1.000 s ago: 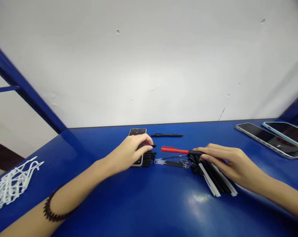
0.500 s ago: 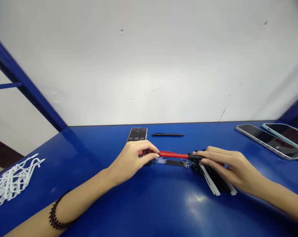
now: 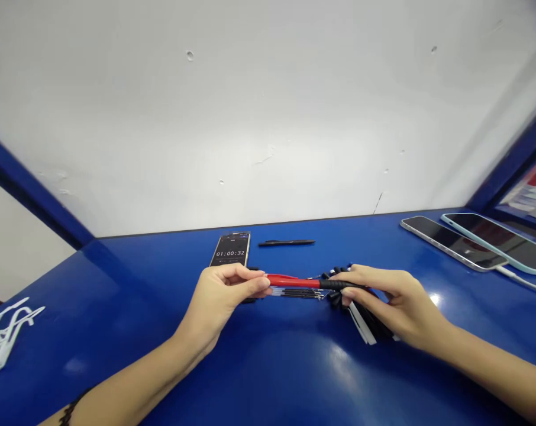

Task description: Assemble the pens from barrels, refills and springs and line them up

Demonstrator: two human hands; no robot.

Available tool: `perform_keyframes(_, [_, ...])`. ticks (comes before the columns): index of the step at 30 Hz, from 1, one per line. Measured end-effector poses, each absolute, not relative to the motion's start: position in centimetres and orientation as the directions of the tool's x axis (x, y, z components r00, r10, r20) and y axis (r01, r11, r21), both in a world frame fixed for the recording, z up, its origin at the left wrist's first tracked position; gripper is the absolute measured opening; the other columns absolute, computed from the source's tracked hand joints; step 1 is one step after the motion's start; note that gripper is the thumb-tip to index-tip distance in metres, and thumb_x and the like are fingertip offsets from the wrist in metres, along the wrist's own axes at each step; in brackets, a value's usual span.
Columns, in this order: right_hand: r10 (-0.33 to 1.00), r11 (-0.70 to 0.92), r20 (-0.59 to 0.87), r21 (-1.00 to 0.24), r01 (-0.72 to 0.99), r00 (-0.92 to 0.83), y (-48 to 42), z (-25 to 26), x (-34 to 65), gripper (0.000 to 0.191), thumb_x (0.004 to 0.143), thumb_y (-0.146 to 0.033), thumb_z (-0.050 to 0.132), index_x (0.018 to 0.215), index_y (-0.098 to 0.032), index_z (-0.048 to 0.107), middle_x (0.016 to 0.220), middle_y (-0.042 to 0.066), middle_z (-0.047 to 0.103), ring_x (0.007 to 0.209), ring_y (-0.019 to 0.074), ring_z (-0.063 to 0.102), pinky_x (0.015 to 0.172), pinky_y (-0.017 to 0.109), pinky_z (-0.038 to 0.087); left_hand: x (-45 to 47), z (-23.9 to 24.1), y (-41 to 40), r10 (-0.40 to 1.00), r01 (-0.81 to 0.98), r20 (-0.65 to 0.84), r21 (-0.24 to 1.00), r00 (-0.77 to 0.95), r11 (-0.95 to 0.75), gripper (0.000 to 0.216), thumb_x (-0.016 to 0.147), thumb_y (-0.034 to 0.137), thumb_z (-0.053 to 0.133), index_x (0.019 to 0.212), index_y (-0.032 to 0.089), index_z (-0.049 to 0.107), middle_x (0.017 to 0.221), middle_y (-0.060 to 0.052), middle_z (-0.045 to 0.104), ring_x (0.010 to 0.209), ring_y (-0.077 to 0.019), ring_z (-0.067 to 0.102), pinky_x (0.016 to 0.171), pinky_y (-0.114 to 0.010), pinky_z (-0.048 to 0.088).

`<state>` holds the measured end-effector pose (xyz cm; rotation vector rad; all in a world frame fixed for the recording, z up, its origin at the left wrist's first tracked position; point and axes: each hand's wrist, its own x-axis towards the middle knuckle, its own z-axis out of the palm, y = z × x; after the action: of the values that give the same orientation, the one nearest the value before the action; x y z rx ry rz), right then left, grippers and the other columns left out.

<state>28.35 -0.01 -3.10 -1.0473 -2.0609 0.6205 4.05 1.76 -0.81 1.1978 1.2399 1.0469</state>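
A red pen with a black grip is held level above the blue table, between both hands. My left hand pinches its left end, fingers closed on it. My right hand grips the black grip end with closed fingers. Under the pen lie several thin refills. A bunch of black and white pen barrels lies beneath my right hand, partly hidden. Small black parts sit behind my left fingers, mostly hidden.
A phone showing a timer lies behind my left hand. A black pen lies near the wall. Two more phones rest at the far right. White plastic pieces are piled at the left edge.
My left hand left the small black parts and closed on the red pen's left end. The pen rose slightly off the table. The camera view shifted to the right.
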Motion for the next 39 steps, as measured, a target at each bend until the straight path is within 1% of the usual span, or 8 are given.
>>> perform_keyframes(4, [0.822,0.565,0.392,-0.652,0.505,-0.413,0.2,-3.1,28.5,0.021,0.087,-0.024,0.044,0.099,-0.022,0.062,0.068,0.000,0.061,0.059,0.0128,0.054,0.055,0.023,0.042,3.9,-0.4,1.5,0.997,0.110,-0.021,0.994,0.073,0.013,0.017,0.058,0.027,0.074,0.062,0.014,0.065,0.062,-0.001,0.069,0.058,-0.0123,0.063,0.056,-0.017,0.049])
perform_keyframes(8, [0.785,0.618,0.442,-0.509,0.599,-0.435,2.0,-2.1,28.7,0.021,0.086,-0.028,0.047,0.097,-0.021,0.064,0.074,0.003,0.062,0.069,0.0150,0.056,0.063,0.025,0.044,3.3,0.7,3.1,0.965,0.397,0.119,0.895,0.234,-0.206,0.016,0.063,0.028,0.071,0.071,0.016,0.064,0.069,0.000,0.069,0.065,-0.0141,0.064,0.055,-0.017,0.048])
perform_keyframes(13, [0.801,0.585,0.348,-0.290,0.757,-0.486,6.8,-2.2,28.7,0.021,0.083,-0.031,0.049,0.097,-0.023,0.064,0.088,0.003,0.063,0.082,0.0178,0.057,0.071,0.028,0.045,3.3,0.6,7.6,0.762,0.719,0.297,0.261,0.575,-0.644,0.013,0.080,0.021,0.053,0.087,0.017,0.063,0.085,-0.002,0.068,0.077,-0.0148,0.062,0.068,-0.023,0.047])
perform_keyframes(21, [0.821,0.540,0.294,-0.122,0.833,-0.489,9.6,-3.5,27.7,0.016,0.080,-0.021,0.050,0.092,-0.021,0.062,0.088,0.004,0.063,0.083,0.0193,0.058,0.068,0.028,0.045,4.2,-1.8,11.1,0.677,0.706,0.224,-0.079,0.701,-0.704,0.013,0.081,0.016,0.052,0.086,0.013,0.063,0.088,-0.007,0.066,0.084,-0.0213,0.057,0.075,-0.033,0.038])
perform_keyframes(26, [0.870,0.427,0.309,-0.087,0.900,-0.384,7.2,-1.8,28.4,0.019,0.081,-0.021,0.047,0.093,-0.021,0.061,0.094,0.005,0.063,0.086,0.0208,0.059,0.068,0.030,0.046,2.6,-0.4,9.2,0.689,0.730,0.253,-0.147,0.680,-0.667,0.015,0.083,0.013,0.048,0.088,0.016,0.062,0.092,-0.006,0.063,0.088,-0.0207,0.053,0.074,-0.033,0.035])
perform_keyframes(29, [0.914,0.320,0.292,-0.097,0.942,-0.281,4.8,-1.5,29.8,0.019,0.080,-0.025,0.046,0.088,-0.019,0.063,0.081,0.005,0.066,0.068,0.0214,0.062,0.055,0.031,0.046,1.0,0.3,6.8,0.695,0.733,0.242,-0.140,0.677,-0.665,0.015,0.082,0.014,0.048,0.082,0.019,0.063,0.086,-0.002,0.063,0.081,-0.0178,0.053,0.070,-0.030,0.034])
perform_keyframes(35, [0.983,0.158,0.130,-0.252,0.955,-0.128,1.2,-4.0,31.8,0.027,0.078,-0.026,0.045,0.099,-0.019,0.060,0.074,0.004,0.067,0.068,0.0213,0.063,0.059,0.032,0.049,-0.2,-0.2,3.2,0.756,0.768,0.162,-0.016,0.634,-0.640,0.015,0.081,0.015,0.051,0.076,0.021,0.063,0.079,0.001,0.063,0.075,-0.0158,0.051,0.066,-0.028,0.032])
perform_keyframes(39, [0.980,0.170,0.139,-0.229,0.958,-0.140,1.1,-5.2,31.8,0.029,0.077,-0.024,0.043,0.100,-0.015,0.059,0.080,0.008,0.065,0.071,0.0236,0.062,0.065,0.035,0.049,0.4,-0.5,2.8,0.773,0.772,0.108,0.061,0.625,-0.632,0.011,0.080,0.019,0.054,0.076,0.022,0.063,0.080,0.002,0.062,0.078,-0.0151,0.051,0.070,-0.028,0.031])
